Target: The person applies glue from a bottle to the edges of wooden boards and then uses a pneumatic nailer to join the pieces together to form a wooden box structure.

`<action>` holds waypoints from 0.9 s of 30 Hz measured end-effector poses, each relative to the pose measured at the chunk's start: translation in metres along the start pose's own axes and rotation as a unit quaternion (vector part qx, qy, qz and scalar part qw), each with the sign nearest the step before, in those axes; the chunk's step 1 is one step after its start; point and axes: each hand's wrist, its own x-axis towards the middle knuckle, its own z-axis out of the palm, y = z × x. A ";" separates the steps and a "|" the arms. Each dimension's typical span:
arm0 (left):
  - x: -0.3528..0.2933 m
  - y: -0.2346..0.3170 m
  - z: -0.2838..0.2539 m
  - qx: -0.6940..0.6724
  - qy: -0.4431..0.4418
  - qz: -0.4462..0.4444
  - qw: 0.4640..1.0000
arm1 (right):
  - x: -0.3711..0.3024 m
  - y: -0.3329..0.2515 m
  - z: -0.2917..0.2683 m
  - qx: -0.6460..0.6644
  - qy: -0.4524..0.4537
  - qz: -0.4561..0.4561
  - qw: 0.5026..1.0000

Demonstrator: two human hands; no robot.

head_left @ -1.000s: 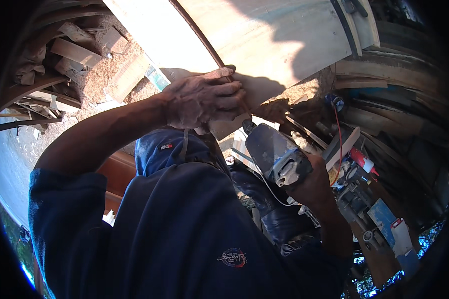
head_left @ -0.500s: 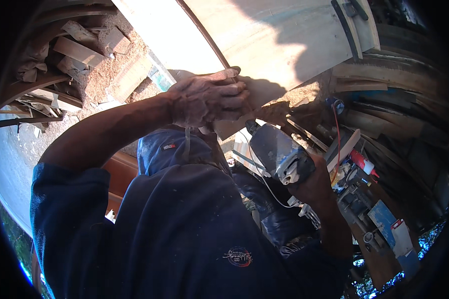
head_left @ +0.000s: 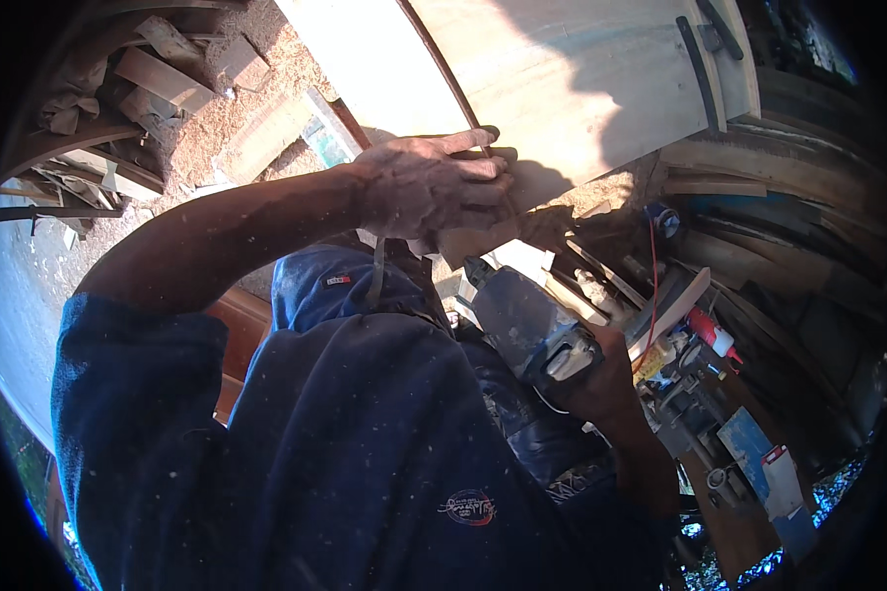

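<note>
My left hand (head_left: 439,187) lies across the near end of a pale wooden board (head_left: 581,89), its fingers bent together over the wood; the thumb is hidden. A thin dark strip (head_left: 442,64) runs lengthwise along the board and ends under those fingers. In my right hand (head_left: 601,374) is a grey handheld power tool (head_left: 522,310) with a loop handle, my fingers wrapped round the back. Its narrow front end points toward the board's near corner, just below my left hand. Whether the tool touches the wood cannot be made out.
Wood offcuts (head_left: 163,79) lie among sawdust at the upper left. Stacked planks (head_left: 759,153) stand at the right. A red and white bottle (head_left: 710,330), a red cord (head_left: 653,266) and metal tools (head_left: 695,419) crowd the lower right. Dark clamp-like bars (head_left: 698,74) rest at the board's far end.
The power tool and my right hand have moved slightly left and down in the picture. The board and my left hand appear shifted a little right; the left hand still rests on the board.
</note>
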 end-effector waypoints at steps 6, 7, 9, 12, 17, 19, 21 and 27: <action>-0.001 0.000 -0.004 -0.017 -0.003 0.012 1.000 | 0.002 0.002 0.007 0.014 0.010 -0.028 0.999; 0.000 -0.003 -0.002 -0.018 0.003 0.024 1.000 | -0.001 -0.002 0.011 0.012 0.024 -0.026 0.999; 0.001 -0.006 0.002 -0.038 0.028 0.034 0.998 | -0.002 -0.004 0.015 0.019 0.028 -0.009 0.999; 0.003 -0.004 0.003 0.010 0.029 0.026 0.999 | -0.001 -0.003 0.015 0.018 0.018 -0.001 1.000; -0.002 -0.001 0.003 -0.029 0.016 0.011 0.999 | 0.003 -0.009 0.013 -0.003 0.002 0.006 1.000; 0.000 -0.003 0.005 -0.029 0.017 0.018 0.999 | 0.001 -0.011 0.015 -0.005 0.019 0.007 1.000; 0.000 -0.003 0.008 -0.011 0.053 0.025 0.998 | 0.001 -0.010 0.015 -0.010 0.015 0.003 1.000; 0.000 -0.003 0.005 -0.002 0.037 0.021 0.999 | 0.001 -0.014 0.015 -0.012 0.003 0.041 0.999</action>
